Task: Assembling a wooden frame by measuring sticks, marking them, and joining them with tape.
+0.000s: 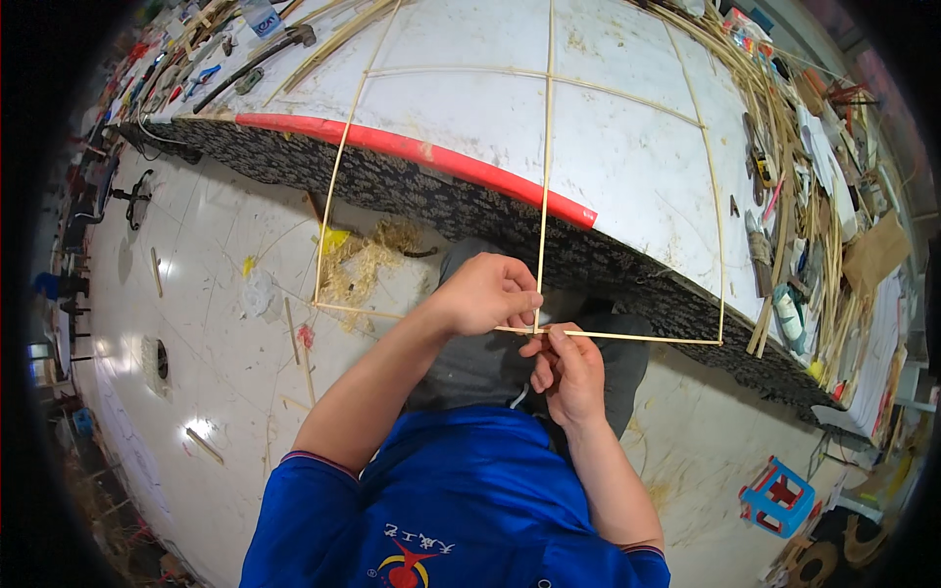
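Note:
A frame of thin bamboo strips (546, 167) reaches from the white tabletop out over my lap. Its near crosspiece (647, 339) meets the long middle strip in front of my body. Right at that joint, my left hand (490, 294) pinches the strips from the left side, its fingers curled. My right hand (569, 367) closes on the crosspiece just right of the joint, thumb on top. Whether some thread or tie sits between the fingertips is too small to make out. Farther out, another crosspiece (627, 96) lies over the tabletop.
The white table (647, 186) has a red edge strip (421, 152) and a dark patterned cloth below. Bamboo strips and tools crowd its right end; a hammer (299, 37) lies far left. Shavings (368, 265) litter the floor. A blue and red stool (777, 497) stands at the right.

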Demonstrator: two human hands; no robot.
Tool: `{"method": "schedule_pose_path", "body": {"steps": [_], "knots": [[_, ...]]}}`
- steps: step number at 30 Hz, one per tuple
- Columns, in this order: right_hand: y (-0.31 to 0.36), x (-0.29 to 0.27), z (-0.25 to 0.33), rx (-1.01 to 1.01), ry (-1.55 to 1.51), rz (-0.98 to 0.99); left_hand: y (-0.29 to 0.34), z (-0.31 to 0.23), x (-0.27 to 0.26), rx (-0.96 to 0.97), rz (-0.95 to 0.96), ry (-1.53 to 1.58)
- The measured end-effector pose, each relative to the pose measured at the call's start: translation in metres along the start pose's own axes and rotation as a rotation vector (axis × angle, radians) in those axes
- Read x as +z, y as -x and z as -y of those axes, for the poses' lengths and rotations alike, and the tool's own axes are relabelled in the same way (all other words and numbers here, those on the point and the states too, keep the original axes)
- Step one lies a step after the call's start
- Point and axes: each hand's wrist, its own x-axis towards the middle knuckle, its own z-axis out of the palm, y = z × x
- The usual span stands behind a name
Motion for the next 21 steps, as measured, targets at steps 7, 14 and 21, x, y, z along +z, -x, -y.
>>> {"method": "schedule_pose_path", "body": {"steps": [7, 14, 21], "knots": [[-0.002, 0.004, -0.007, 0.027, -0.002, -0.057, 0.003, -0.002, 0.002, -0.013, -0.011, 0.022], [-0.003, 0.004, -0.013, -0.056, -0.023, -0.045, 0.003, -0.004, 0.004, 0.005, -0.011, -0.004], [-0.001, 0.002, -0.009, -0.081, -0.043, -0.085, 0.001, -0.011, 0.011, -0.029, -0.021, -0.024]]}}
